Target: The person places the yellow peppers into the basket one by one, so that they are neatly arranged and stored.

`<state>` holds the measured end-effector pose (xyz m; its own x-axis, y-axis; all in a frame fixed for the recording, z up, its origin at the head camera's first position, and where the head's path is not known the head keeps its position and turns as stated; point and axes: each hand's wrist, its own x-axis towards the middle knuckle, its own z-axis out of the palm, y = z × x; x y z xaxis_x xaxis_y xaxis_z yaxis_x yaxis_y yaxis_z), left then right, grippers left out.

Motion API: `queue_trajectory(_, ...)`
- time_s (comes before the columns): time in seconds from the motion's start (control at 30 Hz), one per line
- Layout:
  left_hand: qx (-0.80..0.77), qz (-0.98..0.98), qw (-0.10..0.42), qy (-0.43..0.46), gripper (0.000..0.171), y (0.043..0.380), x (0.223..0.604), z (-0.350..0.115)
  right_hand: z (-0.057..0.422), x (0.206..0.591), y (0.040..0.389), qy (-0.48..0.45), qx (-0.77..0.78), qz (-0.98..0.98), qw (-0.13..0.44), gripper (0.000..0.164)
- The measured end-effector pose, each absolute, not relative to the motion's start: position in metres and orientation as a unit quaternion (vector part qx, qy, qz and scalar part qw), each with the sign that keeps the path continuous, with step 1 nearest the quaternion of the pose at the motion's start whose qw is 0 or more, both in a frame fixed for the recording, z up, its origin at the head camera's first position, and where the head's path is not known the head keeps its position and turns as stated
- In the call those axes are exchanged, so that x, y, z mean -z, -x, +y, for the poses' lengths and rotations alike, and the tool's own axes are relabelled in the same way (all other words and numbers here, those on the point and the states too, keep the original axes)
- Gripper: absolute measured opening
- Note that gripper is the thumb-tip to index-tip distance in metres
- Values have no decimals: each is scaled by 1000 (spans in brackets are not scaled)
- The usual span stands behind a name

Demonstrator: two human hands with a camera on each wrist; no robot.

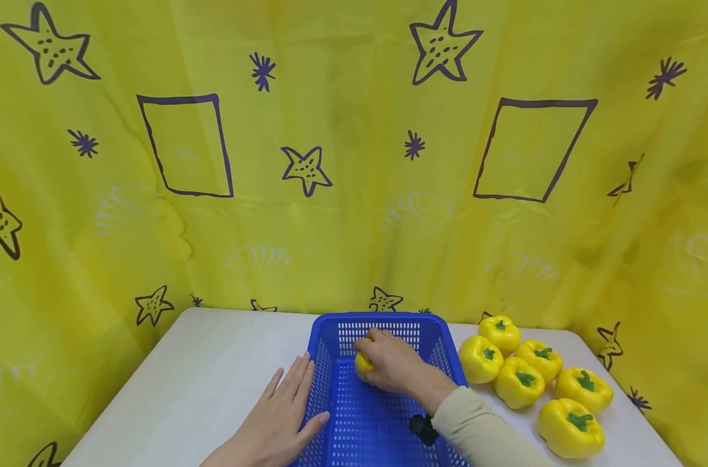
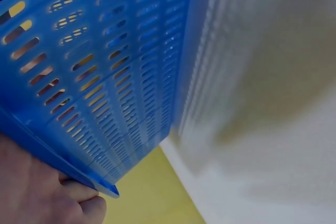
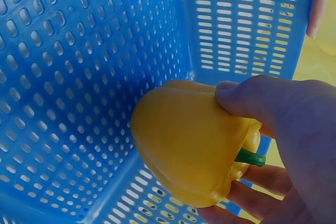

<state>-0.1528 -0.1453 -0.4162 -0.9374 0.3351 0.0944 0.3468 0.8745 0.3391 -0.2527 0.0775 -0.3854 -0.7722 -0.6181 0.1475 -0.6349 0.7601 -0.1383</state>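
Inside the blue plastic basket, toward its far end, my right hand holds a yellow bell pepper. The right wrist view shows the thumb on one side of the bell pepper and the other fingers around its stem end, with the green stem near the palm. My left hand rests along the basket's left rim, its fingers extended. In the left wrist view, part of that left hand shows against the rim beside the slotted basket wall.
Right of the basket, several yellow bell peppers with green stems sit grouped on the white table. A yellow curtain with dark star drawings hangs behind and at both sides. A small black object is at my right wrist.
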Motion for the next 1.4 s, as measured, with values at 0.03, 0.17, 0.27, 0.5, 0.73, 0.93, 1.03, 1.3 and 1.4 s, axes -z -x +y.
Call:
queue_trajectory(0.03,177,-968,15,176,83,153,416,-145,77,385,252,-337,-91,-936,49,36)
queue_trajectory(0.17,171,-969,11,176,84,152,414,-144,75,385,252,-346,-92,-931,62,34)
queue_trajectory(0.27,164,-970,10,177,84,152,412,-144,74,384,252,-351,-91,-930,66,33)
queue_trajectory(0.5,153,-971,9,184,86,151,411,-143,72,385,252,-345,-89,-933,50,35)
queue_trajectory(0.73,154,-971,13,185,85,151,411,-141,73,389,252,-345,-75,-934,45,37)
queue_trajectory(0.93,162,-971,6,178,85,152,413,-137,77,395,253,-356,-64,-930,67,37)
queue_trajectory(1.03,164,-971,0,173,85,151,412,-136,77,398,255,-362,-61,-927,76,36)
queue_trajectory(1.3,166,-971,-2,172,86,151,412,-136,78,401,258,-354,-51,-930,84,35)
queue_trajectory(1.4,166,-971,-2,172,86,152,413,-135,78,402,257,-355,-55,-930,82,37)
